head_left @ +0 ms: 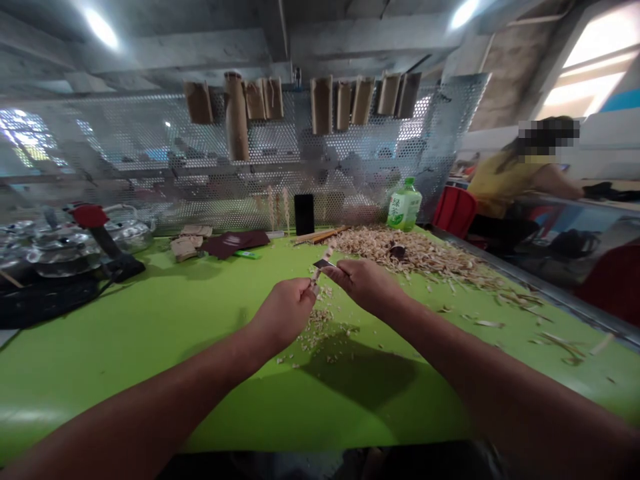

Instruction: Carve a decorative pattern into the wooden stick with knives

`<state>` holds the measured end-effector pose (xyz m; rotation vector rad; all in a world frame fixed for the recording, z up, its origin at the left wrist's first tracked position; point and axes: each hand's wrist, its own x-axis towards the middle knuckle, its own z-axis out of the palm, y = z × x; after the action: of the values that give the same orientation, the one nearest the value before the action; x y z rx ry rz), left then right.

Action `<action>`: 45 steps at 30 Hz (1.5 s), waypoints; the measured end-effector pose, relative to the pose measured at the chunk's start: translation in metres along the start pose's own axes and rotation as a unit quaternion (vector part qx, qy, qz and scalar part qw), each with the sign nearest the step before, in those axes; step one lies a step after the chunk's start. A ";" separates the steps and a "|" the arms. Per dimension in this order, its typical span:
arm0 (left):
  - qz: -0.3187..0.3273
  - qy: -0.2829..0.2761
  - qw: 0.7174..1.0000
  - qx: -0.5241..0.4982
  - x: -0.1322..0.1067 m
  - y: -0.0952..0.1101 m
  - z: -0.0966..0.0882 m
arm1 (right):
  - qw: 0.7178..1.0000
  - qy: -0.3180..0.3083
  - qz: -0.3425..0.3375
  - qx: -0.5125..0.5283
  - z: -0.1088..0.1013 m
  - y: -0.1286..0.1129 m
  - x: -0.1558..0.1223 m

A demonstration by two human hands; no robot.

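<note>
While raised, left hand (pixel 283 317) and right hand (pixel 363 283) closed

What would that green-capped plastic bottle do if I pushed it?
The plastic bottle stands upright and is tall and narrow, so it would probably tip if pushed high up. Once down, its round body would likely roll. Its thin-looking walls may flex slightly under a firm grip.
</note>
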<state>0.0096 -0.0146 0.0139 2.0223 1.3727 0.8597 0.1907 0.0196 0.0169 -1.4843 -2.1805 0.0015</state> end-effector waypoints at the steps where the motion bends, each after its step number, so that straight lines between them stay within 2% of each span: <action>1: 0.004 -0.001 1.000 0.008 0.001 -0.001 0.000 | 1.000 0.002 -0.002 -0.005 -0.001 0.000 0.000; 5: -0.012 -0.010 1.000 0.006 0.000 0.000 -0.001 | 1.000 0.010 0.002 0.003 0.002 -0.001 0.000; 10: 0.012 -0.009 0.999 0.034 -0.001 0.002 0.003 | 0.990 -0.022 0.005 0.137 0.013 -0.001 0.000; 12: 0.006 -0.018 0.999 0.026 -0.001 0.003 0.004 | 0.988 -0.020 0.004 0.154 0.016 -0.002 0.000; 15: -0.028 -0.032 0.998 -0.053 0.001 0.005 0.004 | 0.980 0.000 0.015 0.199 0.016 -0.001 0.002; 18: -0.066 -0.041 0.982 -0.172 0.003 0.004 0.002 | 0.965 0.046 0.038 0.254 0.013 0.002 0.003; 23: -0.084 -0.034 0.957 -0.276 0.005 -0.002 -0.003 | 0.982 0.102 0.028 0.153 0.006 0.006 0.000; 28: -0.082 -0.051 0.941 -0.324 0.004 -0.002 -0.004 | 0.991 0.091 0.026 0.093 0.003 0.001 -0.002; 35: -0.080 -0.063 0.934 -0.342 -0.001 -0.001 -0.005 | 0.994 0.085 0.040 0.055 0.003 0.001 -0.002; 39: -0.070 -0.073 0.938 -0.331 -0.003 0.001 -0.006 | 0.995 0.075 0.030 0.066 0.002 -0.001 -0.003; 45: -0.047 -0.047 0.973 -0.221 -0.004 0.004 -0.007 | 0.995 0.066 0.020 0.066 0.000 -0.004 -0.005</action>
<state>0.0053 -0.0193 0.0207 1.6228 1.0986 0.9204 0.1886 0.0134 0.0163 -1.4132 -2.0064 0.0584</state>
